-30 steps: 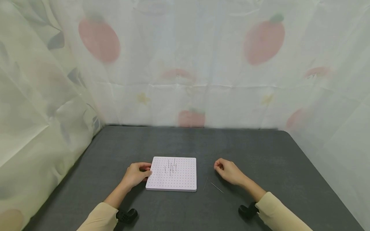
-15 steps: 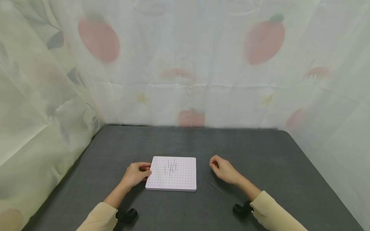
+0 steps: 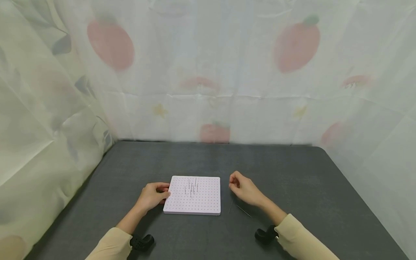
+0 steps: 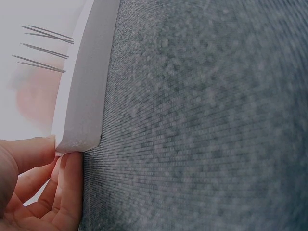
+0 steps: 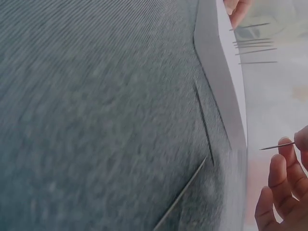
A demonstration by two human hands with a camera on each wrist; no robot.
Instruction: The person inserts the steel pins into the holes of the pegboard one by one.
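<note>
A white board (image 3: 208,203) dotted with small holes lies on the table, and several thin needles (image 3: 195,181) stand upright in its far half. My left hand (image 3: 151,196) holds the board's left edge, the thumb on top and the fingers along the side, as the left wrist view shows. Off the board's right side, my right hand (image 3: 246,189) pinches a needle (image 5: 276,146) between thumb and forefinger, its pointed end sticking out. Two loose needles lie below that hand: one needle (image 3: 244,211) slanted, another needle (image 3: 231,206) beside the board.
The dark grey table (image 3: 286,173) spreads around the board. A pale fruit-print curtain (image 3: 250,72) hangs behind it and along both sides. Each wrist carries a black camera, such as the left one (image 3: 143,242).
My right hand has moved left and slightly away from me, closer to the board, with the needle between its fingers. The left hand and board have stayed nearly still.
</note>
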